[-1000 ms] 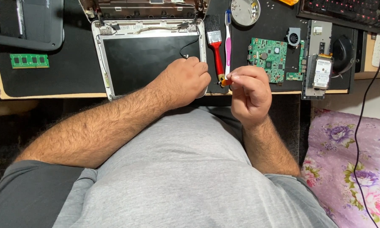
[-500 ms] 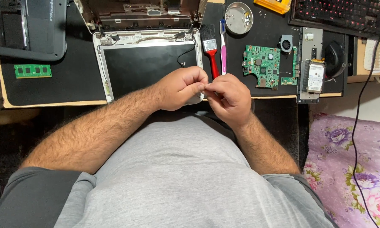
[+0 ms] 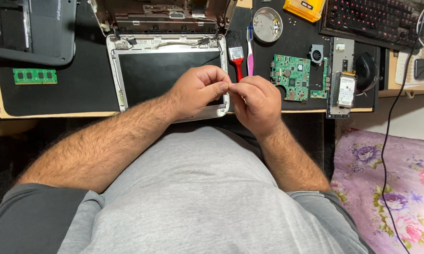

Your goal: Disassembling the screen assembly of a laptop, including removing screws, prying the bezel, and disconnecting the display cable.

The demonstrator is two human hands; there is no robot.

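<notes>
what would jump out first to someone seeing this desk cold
The two hands meet at the centre, left hand and right hand, fingertips pinched together over the near edge of an opened laptop. To the right lies a green circuit board; a red-handled brush sits between it and the laptop.

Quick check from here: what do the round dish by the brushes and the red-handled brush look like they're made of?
Round dish: looks like bare metal, silvery with a shiny, brushed-looking gleam; could be plated.
Red-handled brush: glossy red handle, probably plastic or painted wood; a bright metal-looking band holds dark bristles, whose fibre can't be told.
</notes>
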